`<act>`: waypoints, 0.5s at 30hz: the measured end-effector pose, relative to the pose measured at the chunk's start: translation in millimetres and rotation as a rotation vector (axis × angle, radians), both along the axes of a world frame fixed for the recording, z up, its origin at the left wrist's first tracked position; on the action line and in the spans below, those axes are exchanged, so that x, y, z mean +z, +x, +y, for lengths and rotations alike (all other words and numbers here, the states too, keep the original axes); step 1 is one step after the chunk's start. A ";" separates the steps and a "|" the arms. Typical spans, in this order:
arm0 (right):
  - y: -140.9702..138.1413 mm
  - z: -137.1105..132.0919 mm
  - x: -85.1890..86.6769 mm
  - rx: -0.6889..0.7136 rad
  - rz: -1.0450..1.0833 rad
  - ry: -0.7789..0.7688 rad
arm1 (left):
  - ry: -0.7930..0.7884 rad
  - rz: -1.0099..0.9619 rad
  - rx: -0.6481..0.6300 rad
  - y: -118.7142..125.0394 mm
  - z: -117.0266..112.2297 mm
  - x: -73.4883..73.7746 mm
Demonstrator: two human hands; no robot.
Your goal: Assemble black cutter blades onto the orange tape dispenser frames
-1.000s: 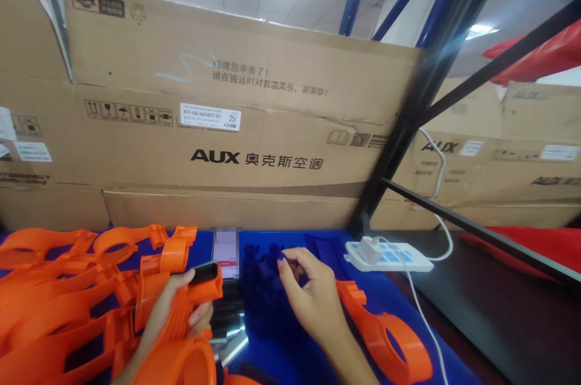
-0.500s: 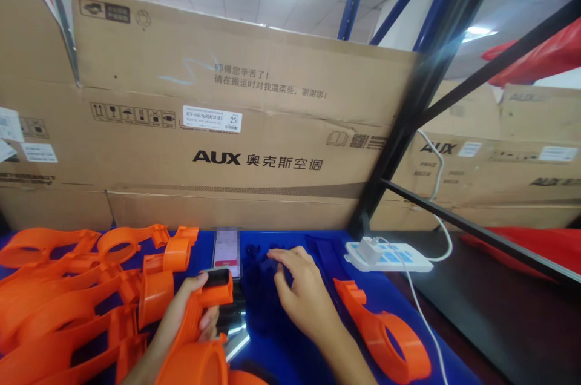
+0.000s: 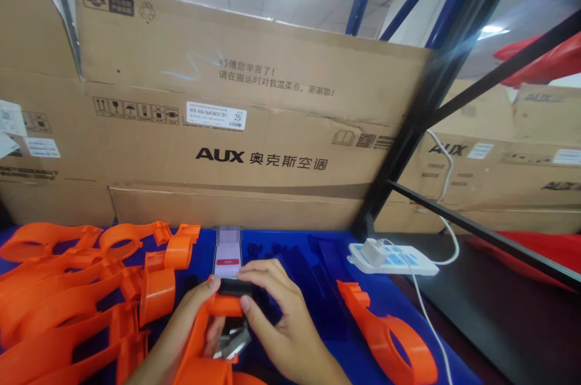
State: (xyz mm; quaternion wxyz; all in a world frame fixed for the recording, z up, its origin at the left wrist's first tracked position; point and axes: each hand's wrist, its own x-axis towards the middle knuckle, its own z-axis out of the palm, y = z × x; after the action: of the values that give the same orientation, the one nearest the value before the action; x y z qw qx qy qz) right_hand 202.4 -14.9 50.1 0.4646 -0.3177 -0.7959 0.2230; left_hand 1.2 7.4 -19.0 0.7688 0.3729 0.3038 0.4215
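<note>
My left hand [image 3: 196,307] is closed around the neck of an orange plastic ring-ended part [image 3: 204,370], held low in the middle of the head view. Across its upper end lies a short black piece [image 3: 233,288], with my left thumb at its left side. My right hand [image 3: 284,312] has its index finger and thumb closed about the right end of the black piece, the thumb also against the orange plastic. Just beyond my fingers is a phone [image 3: 227,256] with a lit screen and a red button. A shiny metallic item [image 3: 235,342] shows partly beneath the hands.
Several similar orange parts [image 3: 68,300] are piled at the left; one more orange part [image 3: 390,336] lies at the right. Small dark pieces [image 3: 276,249] sit on the blue surface [image 3: 318,312]. A white power strip [image 3: 394,258] with cables stands by the black post. Cardboard boxes [image 3: 254,191] wall the back.
My right hand has come left and nearer, from the dark pieces to the black piece on the orange part. My left hand has shifted slightly right with the part.
</note>
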 end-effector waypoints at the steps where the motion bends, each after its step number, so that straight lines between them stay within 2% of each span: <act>1: 2.4 1.9 0.6 -0.031 0.020 0.004 | 0.002 -0.031 -0.006 -2.0 -0.7 5.2; 4: 12.0 8.8 2.6 -0.154 0.038 0.026 | -0.006 -0.197 0.005 -11.8 -4.5 23.0; 7: 20.4 14.9 2.9 -0.245 -0.040 0.040 | 0.003 -0.395 0.104 -19.5 -11.7 36.2; 9: 21.9 17.3 0.4 -0.244 -0.151 0.033 | 0.018 -0.485 0.176 -20.7 -16.6 39.9; 12: 16.0 18.9 -8.5 -0.196 -0.318 0.009 | 0.053 -0.520 0.266 -19.8 -19.5 40.0; 15: 4.0 19.7 -20.9 -0.202 -0.434 0.000 | 0.093 -0.509 0.287 -20.9 -17.1 39.0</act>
State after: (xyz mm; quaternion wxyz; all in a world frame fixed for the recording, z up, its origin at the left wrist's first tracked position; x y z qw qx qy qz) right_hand 206.4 4.7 29.2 0.3025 -0.4362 -0.8413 0.1022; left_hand -19.7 -9.7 20.0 0.7350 0.2430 0.1311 0.6193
